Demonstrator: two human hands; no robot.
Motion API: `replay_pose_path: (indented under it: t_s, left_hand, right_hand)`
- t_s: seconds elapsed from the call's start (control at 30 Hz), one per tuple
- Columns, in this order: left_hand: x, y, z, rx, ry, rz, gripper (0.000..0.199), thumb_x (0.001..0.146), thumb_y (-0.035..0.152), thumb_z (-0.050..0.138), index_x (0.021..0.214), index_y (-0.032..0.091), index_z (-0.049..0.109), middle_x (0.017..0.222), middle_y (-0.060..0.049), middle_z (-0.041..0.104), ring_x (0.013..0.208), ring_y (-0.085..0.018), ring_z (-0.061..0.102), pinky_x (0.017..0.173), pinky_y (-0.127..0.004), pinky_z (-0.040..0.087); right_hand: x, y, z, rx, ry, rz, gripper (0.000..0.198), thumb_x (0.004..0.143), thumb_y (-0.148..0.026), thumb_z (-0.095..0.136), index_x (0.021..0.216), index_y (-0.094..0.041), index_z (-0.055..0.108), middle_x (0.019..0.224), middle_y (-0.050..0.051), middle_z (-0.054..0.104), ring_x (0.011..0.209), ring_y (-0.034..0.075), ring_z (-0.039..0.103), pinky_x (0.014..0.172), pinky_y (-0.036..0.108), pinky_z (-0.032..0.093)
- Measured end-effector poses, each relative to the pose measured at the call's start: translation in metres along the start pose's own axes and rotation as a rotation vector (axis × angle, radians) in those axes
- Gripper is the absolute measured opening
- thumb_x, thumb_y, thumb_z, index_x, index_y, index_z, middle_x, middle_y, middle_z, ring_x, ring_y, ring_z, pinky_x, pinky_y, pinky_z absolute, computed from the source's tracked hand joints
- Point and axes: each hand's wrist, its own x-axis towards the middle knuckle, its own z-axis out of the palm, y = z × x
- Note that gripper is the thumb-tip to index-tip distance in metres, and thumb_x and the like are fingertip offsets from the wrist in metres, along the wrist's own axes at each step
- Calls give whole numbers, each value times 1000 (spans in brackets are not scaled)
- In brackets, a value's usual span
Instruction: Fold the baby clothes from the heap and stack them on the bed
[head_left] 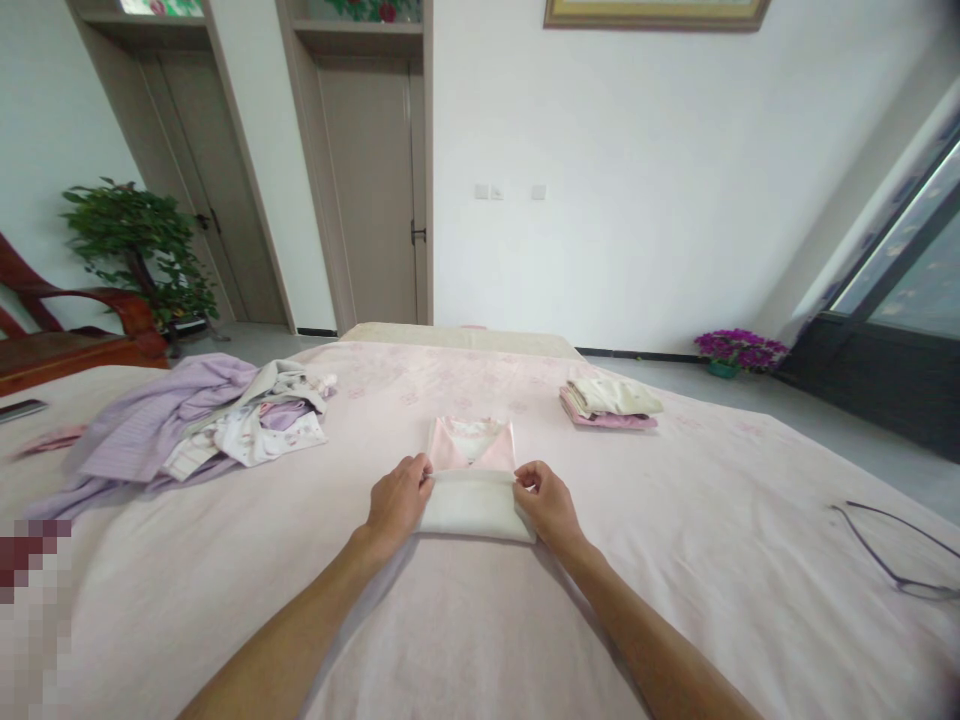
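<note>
Pink-and-cream garment (474, 505), pale pink floral cloth (450, 640), purple flowers (742, 347)

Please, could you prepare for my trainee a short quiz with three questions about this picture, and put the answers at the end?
1. Which thing do the left hand and the right hand hold?
A) the chair
B) the shirt
C) the flowers

2. True or false: the folded pile lies apart from the shirt.

3. Fill in one word: the glasses lie near the ____ edge of the picture.

Key: 1 B; 2 true; 3 right
</note>
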Motion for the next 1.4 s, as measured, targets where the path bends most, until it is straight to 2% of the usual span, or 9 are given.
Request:
replay_pose_path:
  t_s: [0.13,0.23,0.3,0.47,0.6,0.93,1.1,1.23,1.4]
  left_hand:
    - [-2,2,-1,20,42,7,4,92,26,50,94,24,53,97,0,63,83,-14,62,63,-23,33]
    - [-3,1,-2,53,34,6,5,93,28,50,94,25,53,97,1,64,83,-15,63,62,-24,33]
    - [-2,1,-2,51,20,7,5,93,28,49,93,24,54,95,1,65,82,-15,63,62,-25,32]
    - [-1,-1,-3,6,-28,32,7,91,32,52,93,26,56,89,3,67,78,-16,63,59,-25,29]
    - [-2,-1,-4,10,35,53,6,90,29,51,90,25,55,91,2,65,79,-15,62,60,-25,29]
    - [-7,1,-12,70,161,132,3,90,24,51,88,23,53,87,0,62,82,-17,59,70,-28,33]
    - [-5,1,-13,-54,165,121,4,88,21,51,84,23,51,83,1,62,82,-16,61,70,-26,36]
    - [-7,-1,-13,-172,204,149,6,86,17,50,85,23,50,83,2,61,79,-15,60,70,-24,39]
    - [-15,-5,-12,-165,212,229,19,84,11,49,97,24,56,90,1,60,80,-15,59,77,-26,42]
  right_hand:
    - [0,1,0,1,-97,-73,46,71,-15,48,115,-23,59,81,-2,62,64,13,55,65,26,41]
    - [-1,1,0,-46,-111,-204,52,69,-10,45,116,-25,62,84,-1,59,69,14,54,70,26,42]
    - [-2,1,-1,-80,-108,-253,47,69,-9,45,109,-26,65,83,0,57,73,14,53,72,26,41]
    - [-5,-6,-4,-156,-98,-258,27,73,-11,47,89,-24,64,80,-1,54,73,14,52,69,24,38]
    - [-10,-16,-10,-211,-69,-253,8,81,-22,52,83,-23,60,82,-2,54,70,13,51,66,24,35]
    - [-19,-24,-12,-261,15,-221,9,84,-31,55,81,-24,60,87,-2,60,72,12,54,63,24,33]
    - [-17,-22,-11,-197,10,-205,8,82,-31,58,80,-24,60,83,-3,62,68,12,54,63,24,35]
    - [-19,-21,-15,-206,3,-354,7,82,-22,55,82,-23,62,83,-2,61,74,13,56,66,23,36]
    - [-27,-19,-21,-352,-59,-559,13,83,-17,56,91,-24,64,87,0,60,78,14,54,69,24,34]
